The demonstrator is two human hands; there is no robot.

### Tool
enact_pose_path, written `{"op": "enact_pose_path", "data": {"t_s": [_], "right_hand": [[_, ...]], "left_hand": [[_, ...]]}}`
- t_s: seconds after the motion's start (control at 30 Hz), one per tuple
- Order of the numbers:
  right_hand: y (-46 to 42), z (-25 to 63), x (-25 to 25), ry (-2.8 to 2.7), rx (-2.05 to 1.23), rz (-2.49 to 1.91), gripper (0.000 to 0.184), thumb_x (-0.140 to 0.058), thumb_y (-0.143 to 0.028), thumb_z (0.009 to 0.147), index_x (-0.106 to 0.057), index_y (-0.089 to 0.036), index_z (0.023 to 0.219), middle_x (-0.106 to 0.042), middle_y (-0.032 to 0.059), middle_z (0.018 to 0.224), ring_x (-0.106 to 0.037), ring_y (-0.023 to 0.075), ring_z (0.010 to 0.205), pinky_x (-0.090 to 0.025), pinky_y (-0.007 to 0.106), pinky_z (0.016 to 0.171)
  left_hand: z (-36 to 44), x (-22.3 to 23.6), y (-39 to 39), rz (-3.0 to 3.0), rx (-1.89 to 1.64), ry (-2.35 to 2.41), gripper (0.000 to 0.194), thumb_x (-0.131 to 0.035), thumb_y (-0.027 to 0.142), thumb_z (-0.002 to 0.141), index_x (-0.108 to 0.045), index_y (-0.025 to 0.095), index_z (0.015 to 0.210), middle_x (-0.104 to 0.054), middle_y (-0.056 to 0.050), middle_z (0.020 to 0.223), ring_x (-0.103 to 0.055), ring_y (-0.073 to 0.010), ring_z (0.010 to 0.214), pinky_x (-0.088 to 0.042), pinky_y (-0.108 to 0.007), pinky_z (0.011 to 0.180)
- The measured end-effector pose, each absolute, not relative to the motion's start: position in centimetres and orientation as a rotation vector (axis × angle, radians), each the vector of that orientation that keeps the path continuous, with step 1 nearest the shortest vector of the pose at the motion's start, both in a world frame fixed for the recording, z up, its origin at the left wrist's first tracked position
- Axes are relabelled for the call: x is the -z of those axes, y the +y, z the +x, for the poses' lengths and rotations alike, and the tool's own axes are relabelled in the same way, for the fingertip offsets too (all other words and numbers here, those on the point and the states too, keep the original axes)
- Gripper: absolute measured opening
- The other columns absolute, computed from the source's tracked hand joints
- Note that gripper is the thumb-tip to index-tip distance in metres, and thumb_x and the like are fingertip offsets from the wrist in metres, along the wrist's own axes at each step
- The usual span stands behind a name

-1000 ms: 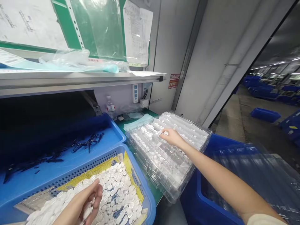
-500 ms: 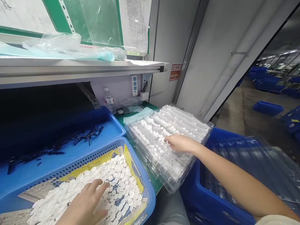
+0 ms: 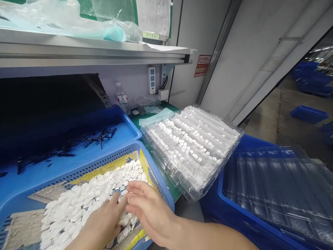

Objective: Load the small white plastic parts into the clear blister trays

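Note:
Both of my hands are down in a blue perforated plastic basket (image 3: 158, 185), which is heaped with small white flat pieces (image 3: 73, 208). My left hand (image 3: 101, 227) rests among the pieces with its fingers spread, and my right hand (image 3: 149, 211) is blurred just beside it, fingertips at the pile. Neither hand shows a held piece, though the palms hide part of the heap. To the right of the basket lies a stack of clear plastic blister trays (image 3: 177, 182), with white pieces in rows in their long slots. Neither hand touches it.
Left of the basket, a blue tray (image 3: 33, 184) holds dark metal parts. A water bottle (image 3: 122, 99) and a power strip (image 3: 151, 80) stand under a metal shelf (image 3: 91, 52). At right, a blue crate (image 3: 241, 210) holds clear trays.
My right hand has left the clear trays and moved down into the basket beside my left hand. My left hand is lower in the pile. The view has tilted slightly.

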State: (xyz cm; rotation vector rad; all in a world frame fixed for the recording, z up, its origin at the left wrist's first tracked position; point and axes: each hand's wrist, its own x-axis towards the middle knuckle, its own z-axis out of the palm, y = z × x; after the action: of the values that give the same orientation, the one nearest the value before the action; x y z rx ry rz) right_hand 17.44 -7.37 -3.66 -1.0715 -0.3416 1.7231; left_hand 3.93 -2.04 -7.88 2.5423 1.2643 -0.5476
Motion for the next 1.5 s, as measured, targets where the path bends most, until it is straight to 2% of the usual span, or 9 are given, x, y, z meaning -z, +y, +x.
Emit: {"op": "enact_pose_path", "data": {"t_s": [0.13, 0.23, 0.33, 0.53, 0.73, 0.9, 1.07, 1.23, 1.5], "right_hand": [[-6.3, 16.8, 4.2, -0.11, -1.662, -1.095, 0.029, -0.059, -0.02, 0.067, -0.055, -0.02, 0.096, -0.05, 0.0049, 0.113, -0.045, 0.0142, 0.105, -0.034, 0.026, 0.084], [-5.8, 16.9, 4.3, 0.014, -1.774, -0.97, 0.017, -0.053, -0.021, 0.072, -0.057, -0.018, 0.088, -0.057, 0.0033, 0.091, -0.052, 0.011, 0.08, -0.039, 0.023, 0.065], [-5.5, 16.9, 4.3, 0.114, -1.968, -0.761, 0.012, -0.048, -0.022, 0.074, -0.057, -0.014, 0.074, -0.055, 0.0012, 0.068, -0.048, 0.0083, 0.057, -0.037, 0.021, 0.052], [-5.6, 17.2, 3.9, 0.147, -2.043, -0.657, 0.025, -0.043, -0.027, 0.078, -0.056, -0.012, 0.093, -0.059, 0.0083, 0.087, -0.056, 0.0159, 0.075, -0.043, 0.032, 0.069], [-5.9, 17.5, 3.9, 0.179, -2.075, -0.598, 0.041, -0.039, -0.039, 0.08, -0.048, -0.014, 0.11, -0.057, 0.0104, 0.094, -0.055, 0.0209, 0.084, -0.042, 0.037, 0.071], [-6.1, 17.5, 4.0, 0.125, -2.115, -0.58, 0.04, -0.039, -0.044, 0.08, -0.053, -0.016, 0.104, -0.056, 0.0068, 0.092, -0.05, 0.015, 0.072, -0.04, 0.036, 0.071], [-6.1, 17.3, 4.1, 0.036, -2.141, -0.511, 0.026, -0.043, -0.037, 0.08, -0.056, -0.016, 0.088, -0.054, 0.003, 0.082, -0.046, 0.0108, 0.065, -0.039, 0.029, 0.067], [-6.0, 17.3, 4.0, 0.05, -2.13, -0.6, 0.018, -0.051, -0.024, 0.076, -0.057, -0.014, 0.09, -0.055, 0.0043, 0.09, -0.05, 0.0122, 0.076, -0.039, 0.03, 0.075], [-6.0, 17.4, 3.7, 0.18, -2.112, -0.68, 0.027, -0.046, -0.026, 0.079, -0.055, -0.01, 0.1, -0.06, 0.0083, 0.093, -0.055, 0.0173, 0.084, -0.041, 0.034, 0.076]], "left_hand": [[3.8, 4.7, -1.1, 2.37, 0.251, 1.172, 0.028, -0.034, 0.01, 0.068, -0.049, 0.017, 0.091, -0.052, -0.006, 0.08, -0.054, -0.0207, 0.068, -0.04, -0.03, 0.059], [3.8, 2.0, -1.0, 2.223, -0.041, 1.019, 0.024, -0.038, 0.013, 0.07, -0.049, 0.021, 0.091, -0.054, -0.003, 0.087, -0.051, -0.0178, 0.078, -0.04, -0.026, 0.066], [3.9, 0.6, -1.4, 2.116, -0.157, 0.971, 0.02, -0.044, 0.022, 0.077, -0.052, 0.024, 0.095, -0.057, -0.002, 0.094, -0.051, -0.0173, 0.082, -0.039, -0.025, 0.069], [2.9, 0.2, -0.9, 2.069, -0.266, 1.121, 0.024, -0.039, 0.019, 0.078, -0.057, 0.025, 0.093, -0.061, 0.0, 0.09, -0.054, -0.0156, 0.076, -0.04, -0.023, 0.065], [2.4, 0.0, -0.3, 2.045, -0.264, 1.198, 0.02, -0.043, 0.024, 0.077, -0.059, 0.024, 0.089, -0.062, 0.0, 0.085, -0.054, -0.0157, 0.069, -0.039, -0.023, 0.06], [2.7, 0.5, -0.9, 2.107, -0.152, 1.073, 0.02, -0.052, 0.031, 0.078, -0.058, 0.029, 0.096, -0.061, 0.001, 0.091, -0.055, -0.0163, 0.077, -0.039, -0.024, 0.067], [3.4, 1.5, -1.6, 2.199, -0.081, 1.174, 0.026, -0.06, 0.034, 0.072, -0.058, 0.027, 0.096, -0.058, -0.001, 0.085, -0.053, -0.0172, 0.068, -0.037, -0.024, 0.057], [3.3, 1.3, -1.6, 2.165, -0.107, 1.14, 0.013, -0.052, 0.023, 0.075, -0.059, 0.025, 0.085, -0.06, 0.001, 0.081, -0.054, -0.0165, 0.072, -0.037, -0.025, 0.06], [1.8, 0.2, -0.3, 2.069, -0.181, 1.175, 0.016, -0.049, 0.036, 0.078, -0.055, 0.022, 0.075, -0.059, 0.003, 0.073, -0.052, -0.0136, 0.066, -0.036, -0.021, 0.057]]}}
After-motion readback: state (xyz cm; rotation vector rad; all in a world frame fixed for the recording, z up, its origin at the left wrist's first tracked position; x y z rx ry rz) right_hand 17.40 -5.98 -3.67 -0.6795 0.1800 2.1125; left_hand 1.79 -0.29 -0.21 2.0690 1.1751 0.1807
